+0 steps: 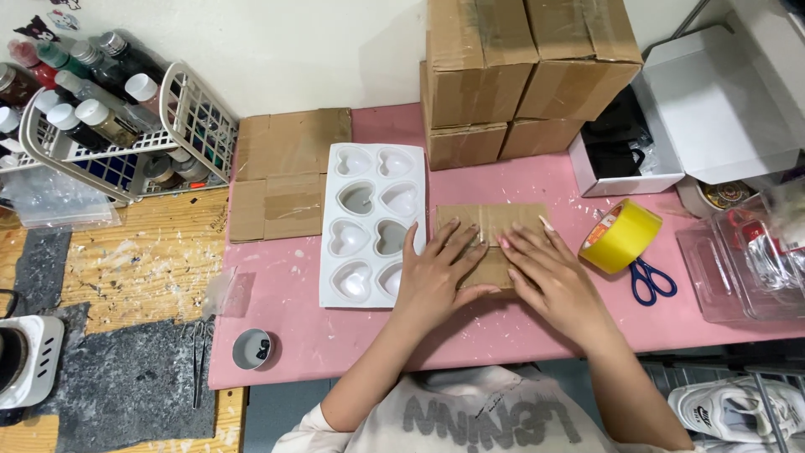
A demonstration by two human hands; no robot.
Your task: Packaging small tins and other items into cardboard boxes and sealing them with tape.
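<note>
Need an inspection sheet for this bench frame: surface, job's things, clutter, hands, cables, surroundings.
Surface: pink table top, paint-speckled; wooden bench to its left.
Job's things: flat cardboard piece with tape strips, pressed down by both hands; white heart mould beside it; yellow tape roll; blue scissors.
Clutter: flat cardboard sheets, stacked cardboard boxes, small tin, tweezers.
Hands: left hand and right hand flat, fingers spread, gripping nothing.
Cables: nothing seen.
Surroundings: basket of bottles, open white box, clear plastic container, white shoes below.
</note>
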